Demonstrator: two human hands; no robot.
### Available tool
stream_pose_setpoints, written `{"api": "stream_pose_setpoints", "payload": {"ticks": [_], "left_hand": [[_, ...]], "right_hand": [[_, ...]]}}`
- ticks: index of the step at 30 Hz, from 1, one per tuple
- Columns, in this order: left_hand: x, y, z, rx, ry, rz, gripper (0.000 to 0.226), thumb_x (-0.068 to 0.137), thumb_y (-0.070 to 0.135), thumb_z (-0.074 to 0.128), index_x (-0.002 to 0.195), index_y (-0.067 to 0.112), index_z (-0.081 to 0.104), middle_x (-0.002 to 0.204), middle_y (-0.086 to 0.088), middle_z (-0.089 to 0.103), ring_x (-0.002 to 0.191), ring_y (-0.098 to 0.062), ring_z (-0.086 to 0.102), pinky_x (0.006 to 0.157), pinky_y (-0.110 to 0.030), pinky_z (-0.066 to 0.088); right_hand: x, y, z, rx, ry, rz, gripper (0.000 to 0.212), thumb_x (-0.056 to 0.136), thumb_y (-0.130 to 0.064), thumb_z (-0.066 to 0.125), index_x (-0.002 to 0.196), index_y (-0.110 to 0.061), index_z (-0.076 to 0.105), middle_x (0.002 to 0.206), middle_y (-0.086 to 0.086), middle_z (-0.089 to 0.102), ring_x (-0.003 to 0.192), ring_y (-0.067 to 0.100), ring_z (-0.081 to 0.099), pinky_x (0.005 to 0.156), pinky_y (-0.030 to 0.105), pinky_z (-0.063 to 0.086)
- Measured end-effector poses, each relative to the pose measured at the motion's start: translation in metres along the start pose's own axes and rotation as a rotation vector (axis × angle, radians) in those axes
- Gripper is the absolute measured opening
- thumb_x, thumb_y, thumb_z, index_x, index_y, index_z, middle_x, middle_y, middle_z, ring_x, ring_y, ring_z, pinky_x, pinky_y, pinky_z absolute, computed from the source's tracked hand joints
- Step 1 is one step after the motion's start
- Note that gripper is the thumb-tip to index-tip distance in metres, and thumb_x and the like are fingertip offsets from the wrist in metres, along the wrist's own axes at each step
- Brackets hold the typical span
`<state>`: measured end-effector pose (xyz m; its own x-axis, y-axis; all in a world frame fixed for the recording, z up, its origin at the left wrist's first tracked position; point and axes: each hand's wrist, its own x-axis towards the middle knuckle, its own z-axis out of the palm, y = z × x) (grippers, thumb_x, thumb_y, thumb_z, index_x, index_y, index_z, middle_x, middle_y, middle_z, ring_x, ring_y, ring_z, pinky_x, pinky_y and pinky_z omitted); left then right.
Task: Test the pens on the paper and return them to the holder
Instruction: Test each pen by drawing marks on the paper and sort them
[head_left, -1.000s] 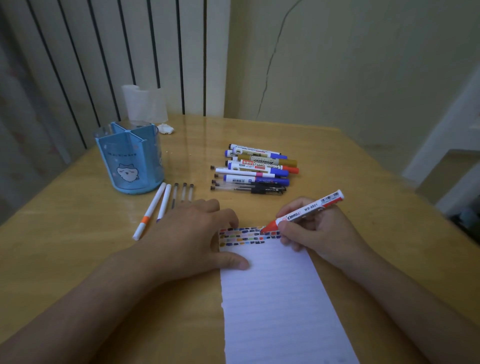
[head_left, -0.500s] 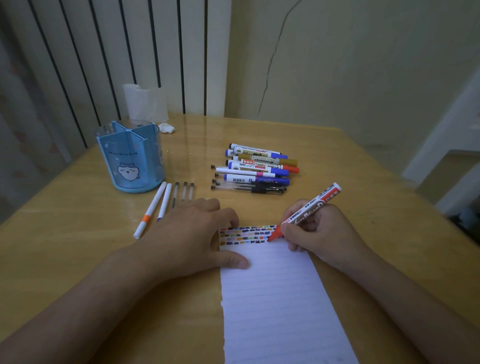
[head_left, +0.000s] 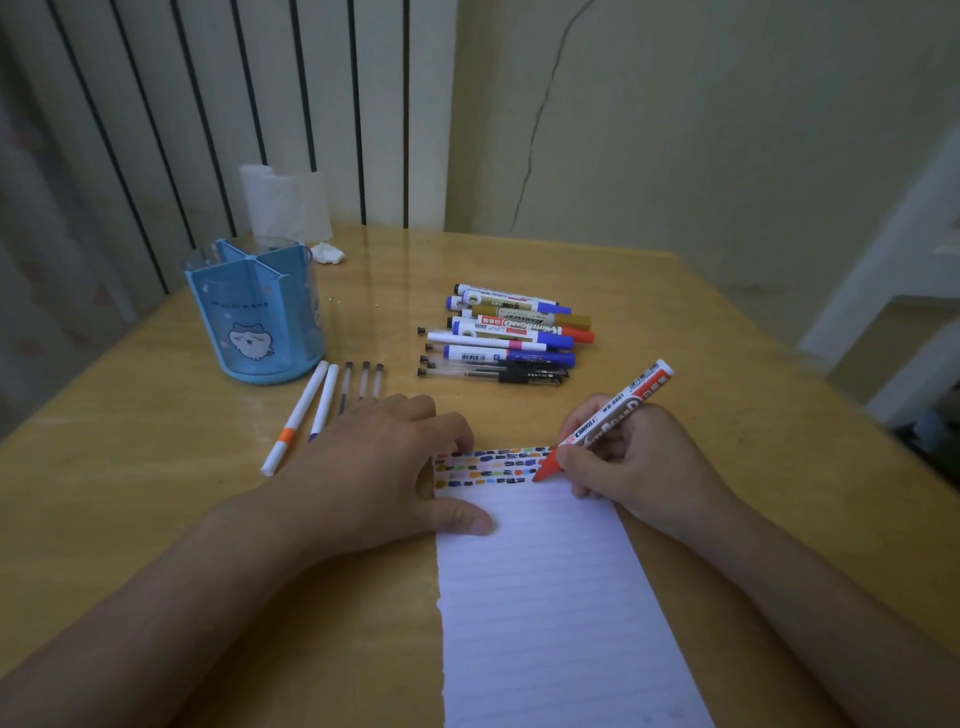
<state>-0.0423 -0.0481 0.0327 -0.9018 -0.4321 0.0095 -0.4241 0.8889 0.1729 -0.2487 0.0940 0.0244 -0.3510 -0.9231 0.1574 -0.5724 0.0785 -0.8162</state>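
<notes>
My right hand (head_left: 631, 462): my fingers (head_left: 574, 460) are curled around a red whiteboard marker (head_left: 610, 415), gripping it low on the barrel; its red tip touches the paper at the right end of the rows of colour marks, and its back end tilts up and away to the right.
My left hand (head_left: 374, 467): it lies flat, palm down, with the fingers relaxed and straight, holding nothing; the thumb presses on the left edge of the paper and a fingertip rests at its top left corner.
Paper (head_left: 550, 613): a long, narrow lined sheet, lying on the counter between my forearms and running toward me; its left edge is ragged.
Colour marks (head_left: 488, 467): short dashes in many colours, set in rows across the top of the sheet.
Pile of pens (head_left: 506, 338): markers and gel pens lying side by side on the counter, beyond the paper and apart from it; blue, gold, red and black parts show.
Pen holder (head_left: 254, 317): a round blue holder with inner dividers and a cartoon cat on the front, standing upright at the far left of the counter; I see no pens inside it.
Loose pens (head_left: 306, 415): two white pens and three thin refills lie just in front of the holder, their near ends close to or hidden under my left hand.
Tissue roll (head_left: 285, 205): white, upright behind the holder, with a crumpled scrap beside it.
Counter (head_left: 130, 441): glossy yellow wood.
</notes>
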Motion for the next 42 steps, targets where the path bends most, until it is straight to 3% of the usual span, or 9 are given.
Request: {"api": "stream_pose_setpoints", "payload": {"ticks": [15,30,35,42], "left_hand": [[-0.0004,-0.0002,-0.0002,-0.003,-0.009,-0.003,0.075,0.067,0.09,0.045,0.13,0.048,0.043,0.11,0.02,0.05,0.099,-0.002,0.045,0.077,-0.021,0.037],[-0.0011,0.0009,-0.0007,0.008,-0.005,0.003,0.074,0.069,0.089,0.046,0.13,0.047,0.044,0.109,0.02,0.05,0.098,-0.001,0.044,0.076,-0.022,0.033],[-0.0006,0.0017,-0.0013,0.01,-0.01,0.001,0.074,0.068,0.089,0.046,0.13,0.047,0.044,0.109,0.02,0.05,0.097,-0.002,0.043,0.077,-0.023,0.035],[-0.0008,0.0004,-0.0001,-0.001,-0.008,0.007,0.075,0.068,0.089,0.045,0.129,0.047,0.044,0.109,0.021,0.05,0.098,-0.001,0.043,0.079,-0.023,0.037]], "right_hand": [[-0.0013,-0.0027,0.0013,0.002,-0.012,-0.012,0.009,0.088,-0.007,0.07,0.082,-0.013,0.067,0.065,0.005,0.07,0.06,0.018,0.068,0.06,0.026,0.054],[-0.002,-0.0032,0.0013,0.014,0.001,-0.014,0.009,0.088,-0.008,0.071,0.082,-0.014,0.067,0.062,-0.001,0.068,0.057,0.011,0.065,0.058,0.023,0.05],[-0.0012,-0.0033,0.0004,-0.032,0.027,-0.024,0.012,0.087,-0.007,0.07,0.08,-0.017,0.066,0.063,0.001,0.069,0.059,0.013,0.065,0.061,0.034,0.054],[-0.0017,-0.0014,0.0003,-0.044,0.014,-0.041,0.015,0.085,-0.008,0.071,0.077,-0.02,0.066,0.063,-0.004,0.066,0.061,0.01,0.061,0.061,0.033,0.05]]}}
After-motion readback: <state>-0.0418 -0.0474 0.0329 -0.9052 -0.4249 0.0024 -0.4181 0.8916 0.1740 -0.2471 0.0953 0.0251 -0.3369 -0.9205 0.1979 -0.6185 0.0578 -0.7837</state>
